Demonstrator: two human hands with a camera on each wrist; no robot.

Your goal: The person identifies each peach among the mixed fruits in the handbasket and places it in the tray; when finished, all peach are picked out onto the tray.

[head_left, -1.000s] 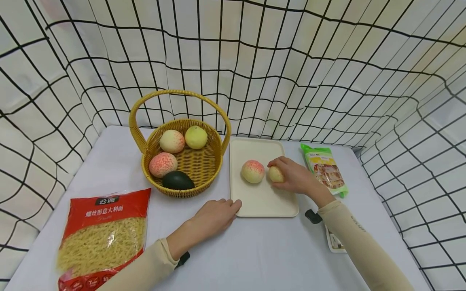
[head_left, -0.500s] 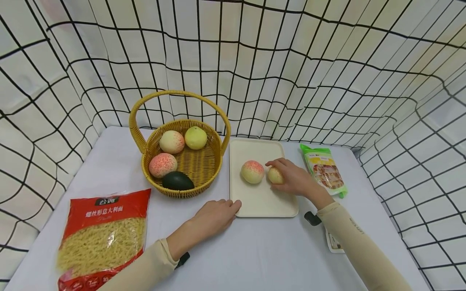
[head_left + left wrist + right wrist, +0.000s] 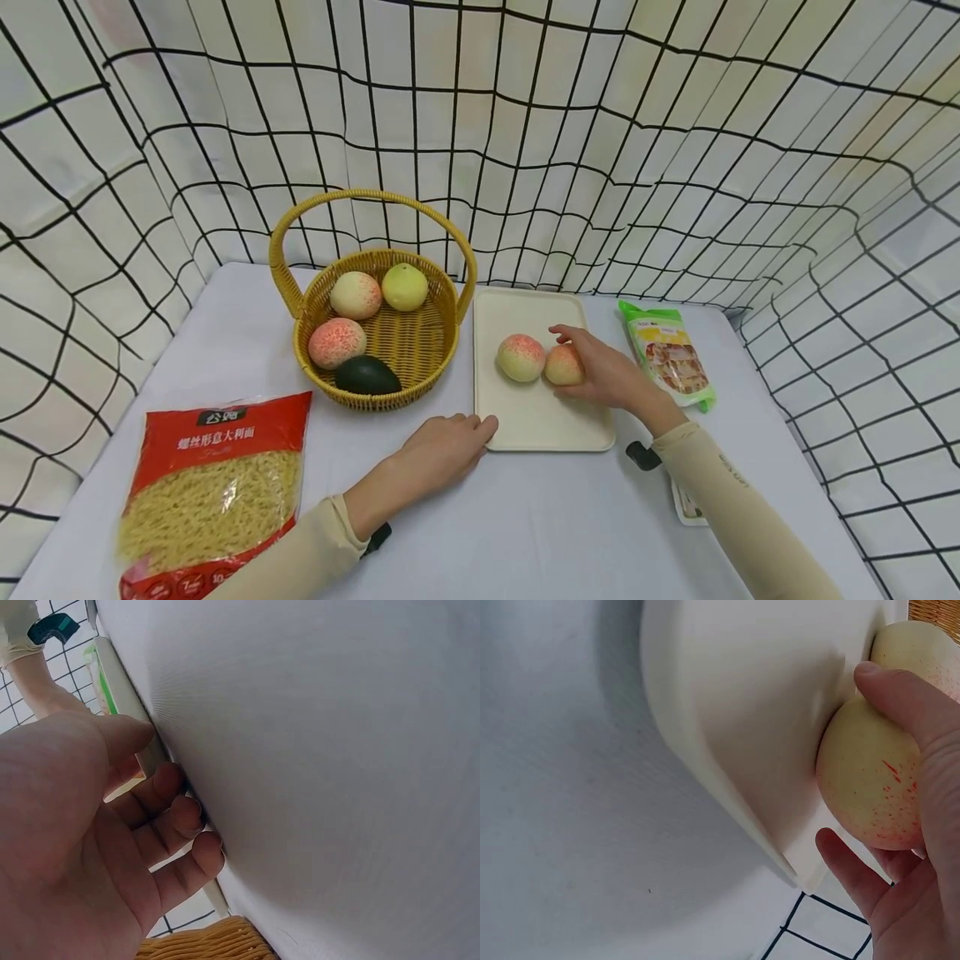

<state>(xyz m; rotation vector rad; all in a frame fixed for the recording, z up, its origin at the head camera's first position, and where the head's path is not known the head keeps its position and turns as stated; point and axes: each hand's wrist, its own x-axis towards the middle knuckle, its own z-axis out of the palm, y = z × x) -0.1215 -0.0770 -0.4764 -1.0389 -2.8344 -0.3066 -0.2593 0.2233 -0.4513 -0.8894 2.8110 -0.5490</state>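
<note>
My right hand [image 3: 603,367] grips a peach [image 3: 564,365] on the cream tray [image 3: 543,421]; in the right wrist view the thumb lies across this yellow, red-speckled peach [image 3: 870,772], and the little finger stands away from it. Close on its left sits a second, pink-topped peach [image 3: 521,358], partly hidden behind the thumb in the right wrist view. At the tray's near left corner is my left hand [image 3: 442,450]. Its thumb and index finger pinch that corner, while the other fingers curl with their tips at the white tablecloth [image 3: 315,765].
Left of the tray stands a wicker basket [image 3: 420,342] with a tall handle, holding two peaches, a yellow-green fruit and a dark green oval one. A red pasta bag [image 3: 217,492] lies front left, a green food packet [image 3: 671,354] at right. Black netting [image 3: 480,150] surrounds the table.
The peach in my right hand has turned, showing more pink, and has shifted slightly left toward the other peach. My left hand has stayed at the tray corner.
</note>
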